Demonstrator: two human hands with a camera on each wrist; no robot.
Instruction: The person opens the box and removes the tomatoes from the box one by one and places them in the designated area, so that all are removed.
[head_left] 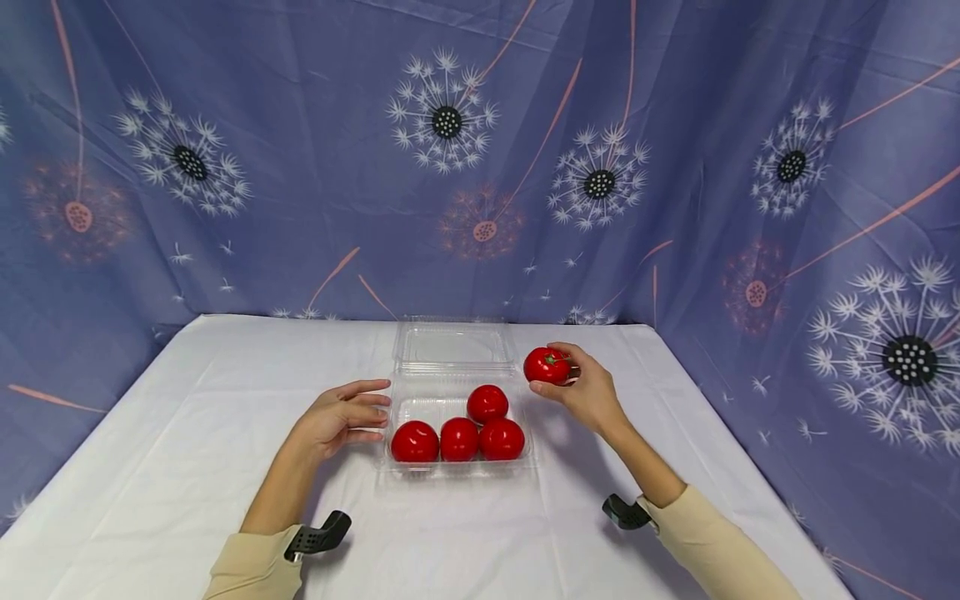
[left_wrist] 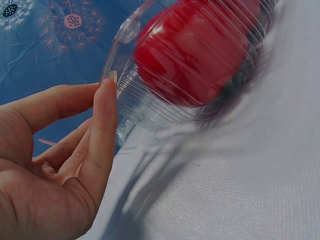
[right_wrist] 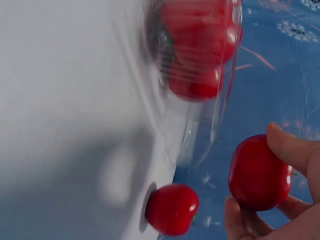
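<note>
A clear plastic clamshell box lies on the white cloth with its lid folded back. Several red tomatoes sit in its base, most along the near side. My right hand holds another tomato between thumb and fingers, right of the lid and above the cloth. In the right wrist view, one more tomato rests on the cloth beyond the box; the head view does not show it separately. Fingers loosely extended, my left hand is at the box's left wall, fingertips at its rim.
White cloth covers the table, whose far edge meets a blue dandelion-print curtain. The curtain also runs along both sides. A black wrist camera is strapped on the left forearm, another on the right.
</note>
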